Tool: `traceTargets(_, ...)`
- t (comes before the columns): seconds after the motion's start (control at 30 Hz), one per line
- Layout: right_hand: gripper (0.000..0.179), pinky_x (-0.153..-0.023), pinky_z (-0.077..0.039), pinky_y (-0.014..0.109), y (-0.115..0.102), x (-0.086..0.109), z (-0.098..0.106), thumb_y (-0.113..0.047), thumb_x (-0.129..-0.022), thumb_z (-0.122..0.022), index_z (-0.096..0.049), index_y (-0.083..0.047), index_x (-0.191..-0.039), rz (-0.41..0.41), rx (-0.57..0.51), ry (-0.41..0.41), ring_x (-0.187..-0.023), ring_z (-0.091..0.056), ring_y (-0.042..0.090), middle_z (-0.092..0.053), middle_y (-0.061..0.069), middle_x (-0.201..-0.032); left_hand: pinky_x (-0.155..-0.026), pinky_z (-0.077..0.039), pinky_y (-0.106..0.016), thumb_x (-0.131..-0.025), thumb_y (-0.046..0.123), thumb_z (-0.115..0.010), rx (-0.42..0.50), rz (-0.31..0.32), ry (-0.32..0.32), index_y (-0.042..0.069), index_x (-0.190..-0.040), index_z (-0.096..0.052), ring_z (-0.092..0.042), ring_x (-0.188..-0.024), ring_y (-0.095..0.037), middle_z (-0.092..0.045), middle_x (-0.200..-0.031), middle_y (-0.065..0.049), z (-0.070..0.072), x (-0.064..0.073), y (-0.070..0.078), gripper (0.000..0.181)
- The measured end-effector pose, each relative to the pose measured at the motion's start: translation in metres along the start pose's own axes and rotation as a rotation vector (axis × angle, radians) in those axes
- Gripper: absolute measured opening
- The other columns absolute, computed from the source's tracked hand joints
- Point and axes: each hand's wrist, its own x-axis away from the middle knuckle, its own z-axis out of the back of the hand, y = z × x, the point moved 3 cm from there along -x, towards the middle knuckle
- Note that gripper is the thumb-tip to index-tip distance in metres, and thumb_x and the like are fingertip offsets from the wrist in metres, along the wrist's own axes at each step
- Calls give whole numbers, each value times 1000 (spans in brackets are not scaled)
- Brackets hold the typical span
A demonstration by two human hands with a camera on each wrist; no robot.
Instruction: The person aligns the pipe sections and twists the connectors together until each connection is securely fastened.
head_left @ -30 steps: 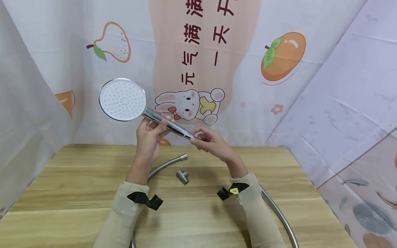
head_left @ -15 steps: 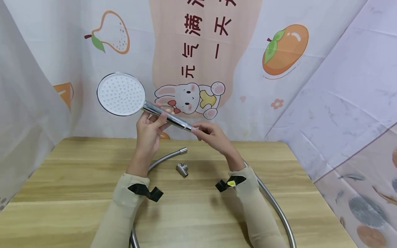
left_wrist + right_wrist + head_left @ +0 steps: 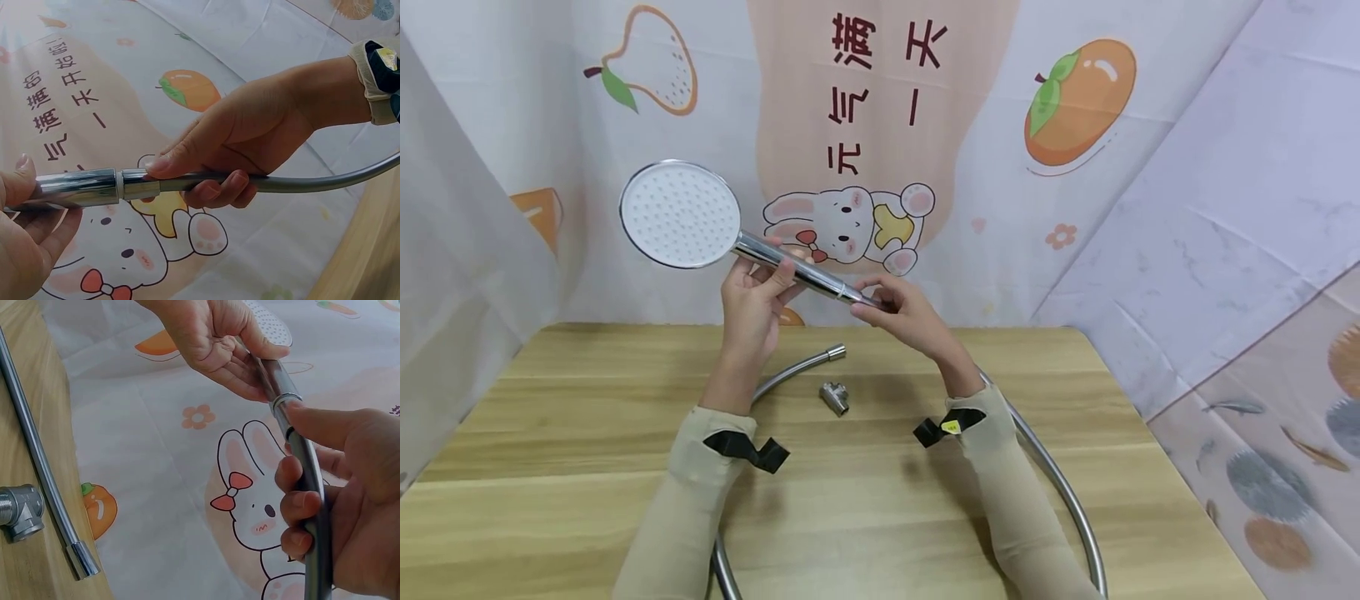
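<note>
The handle of a round handheld shower head (image 3: 681,215) lies in the grip of my left hand (image 3: 751,308), held up above the table. Its white nozzle face points at the head camera. My right hand (image 3: 913,317) holds the end of a metal shower hose (image 3: 325,184). In the left wrist view, the thumb rests by the chrome hose nut (image 3: 141,185), with the fingers curled under the hose. The nut sits in line with the handle's lower end, and a thin pale ring (image 3: 119,185) shows between them.
A small metal tee fitting (image 3: 835,398) lies mid-table. Behind it is the hose's free end fitting (image 3: 836,352), and the hose loops round both forearms. A printed curtain (image 3: 992,250) hangs at the wooden table's (image 3: 880,517) back edge.
The head view has tilted down a little, so everything sits higher in it. The right thumb and fingers have shifted at the nut. The left hand keeps its grip on the handle.
</note>
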Motion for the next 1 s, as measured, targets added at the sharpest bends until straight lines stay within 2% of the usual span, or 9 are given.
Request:
traceTargets(0.17,24,-56,-36,25,6,-9,0,-6,-99,-66,-65,-4,-122,41,0,39,-63,-43,15,-55,2,-74,-88,-61,-35,-92,6,-69,-12,-7,-5,6,-120,-57,-75,-101,-20,-76,-103,-5,0,-2,3,31)
traceTargets(0.3,23,-58,-35,24,11,-22,2,-5,-97,-67,-68,-2,-120,88,-10,50,-64,-41,14,-53,1,-76,-89,-60,-34,-92,5,-68,-7,-34,25,6,-117,-57,-75,-102,-21,-75,-105,-8,2,-4,4,27)
traceTargets(0.5,22,-59,-35,23,8,-47,7,-1,-94,-70,-73,3,-115,150,-23,36,-66,-42,14,-64,9,-90,-87,-61,-34,-91,5,-69,26,-115,105,9,-108,-60,-74,-99,-21,-74,-104,-10,3,-4,8,20)
traceTargets(0.67,21,-59,-37,23,2,-60,6,-3,-93,-72,-74,2,-114,156,-19,51,-67,-44,14,-68,12,-100,-89,-60,-37,-88,7,-71,80,-150,126,7,-107,-60,-73,-102,-25,-71,-105,-12,5,-6,12,22)
traceTargets(0.87,18,-60,-34,25,3,-58,-4,-4,-93,-72,-69,0,-110,187,-3,128,-67,-43,18,-54,4,-76,-89,-61,-38,-86,8,-73,92,-137,141,6,-109,-60,-73,-104,-28,-70,-106,-14,10,-8,15,27)
traceTargets(1.0,14,-60,-36,24,7,-53,-8,-3,-95,-70,-68,1,-108,195,-28,157,-66,-44,18,-53,1,-71,-89,-60,-37,-87,8,-72,66,-131,118,7,-109,-60,-74,-100,-23,-72,-104,-11,11,-7,15,26)
